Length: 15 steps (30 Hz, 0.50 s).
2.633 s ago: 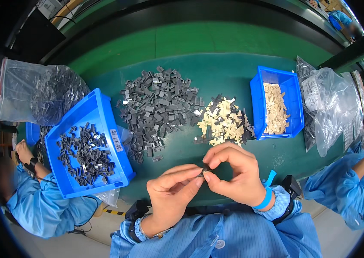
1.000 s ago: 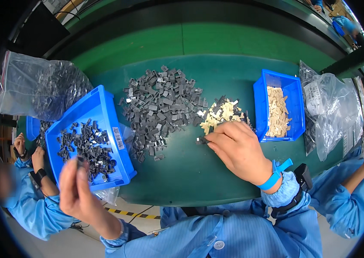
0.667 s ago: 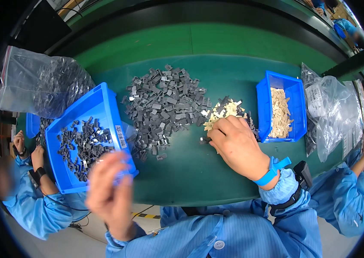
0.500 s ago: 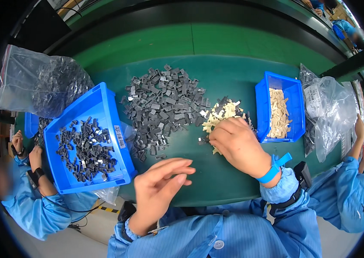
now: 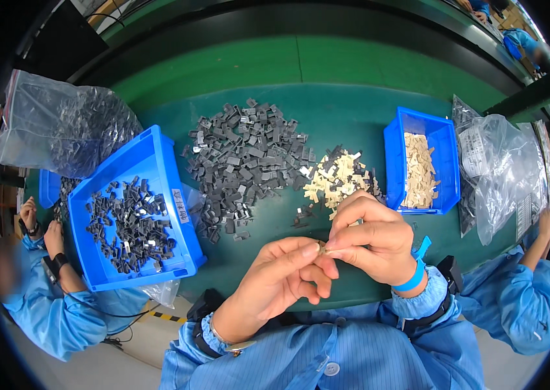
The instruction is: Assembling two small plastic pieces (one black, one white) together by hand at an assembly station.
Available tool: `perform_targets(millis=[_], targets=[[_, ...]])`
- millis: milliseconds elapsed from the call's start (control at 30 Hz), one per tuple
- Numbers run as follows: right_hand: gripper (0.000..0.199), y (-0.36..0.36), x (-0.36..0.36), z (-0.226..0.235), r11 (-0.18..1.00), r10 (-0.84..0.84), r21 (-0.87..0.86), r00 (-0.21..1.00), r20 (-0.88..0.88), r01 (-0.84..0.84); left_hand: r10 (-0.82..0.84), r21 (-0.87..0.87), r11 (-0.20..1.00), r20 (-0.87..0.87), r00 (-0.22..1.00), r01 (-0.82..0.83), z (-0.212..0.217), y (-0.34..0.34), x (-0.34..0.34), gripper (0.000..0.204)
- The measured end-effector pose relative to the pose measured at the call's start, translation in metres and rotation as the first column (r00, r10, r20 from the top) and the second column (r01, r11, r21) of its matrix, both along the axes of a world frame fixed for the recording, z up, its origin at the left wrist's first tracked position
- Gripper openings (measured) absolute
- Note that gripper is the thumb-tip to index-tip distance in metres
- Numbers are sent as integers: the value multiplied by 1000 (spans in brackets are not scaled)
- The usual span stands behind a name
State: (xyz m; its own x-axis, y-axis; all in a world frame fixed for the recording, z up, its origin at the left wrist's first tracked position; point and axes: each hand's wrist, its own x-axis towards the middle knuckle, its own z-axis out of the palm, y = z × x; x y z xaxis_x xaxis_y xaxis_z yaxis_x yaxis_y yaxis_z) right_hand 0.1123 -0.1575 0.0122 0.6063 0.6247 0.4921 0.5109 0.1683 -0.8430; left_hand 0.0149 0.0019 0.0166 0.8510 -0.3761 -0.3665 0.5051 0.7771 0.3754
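In front of my body, my left hand (image 5: 285, 276) and my right hand (image 5: 376, 237) meet at the fingertips. Both thumbs and forefingers are pinched around a small beige piece (image 5: 322, 247), mostly covered by the fingers. My right wrist wears a blue strap. Just beyond my right hand lies a loose pile of small beige plastic pieces (image 5: 337, 177), with some dark bits among them. Left of that spreads a larger heap of dark grey plastic clips (image 5: 249, 153) on the green table.
A large blue bin (image 5: 187, 227) with dark pieces stands at left, below a clear bag (image 5: 60, 130) of dark parts. At right is a smaller blue bin (image 5: 445, 162) holding beige pieces, beside plastic bags (image 5: 499, 169). Co-workers in blue sit on both sides.
My right hand has come back from the beige pile toward me. My left hand has moved right and up to meet it, and both now pinch a small beige piece.
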Motion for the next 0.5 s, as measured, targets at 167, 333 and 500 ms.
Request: perform_targets(millis=[167,333,500], targets=[[12,-6,0,1,1000,-25,15,999,-47,25,124,105,987,22,992,-126,-5,2,-3,19],[14,-10,4,2,996,-87,-18,990,111,89,46,725,663,211,976,-188,-11,-12,-4,35],[18,-11,2,0,990,-110,-54,955,275,129,-98,887,130,457,884,-444,-4,-12,1,37]])
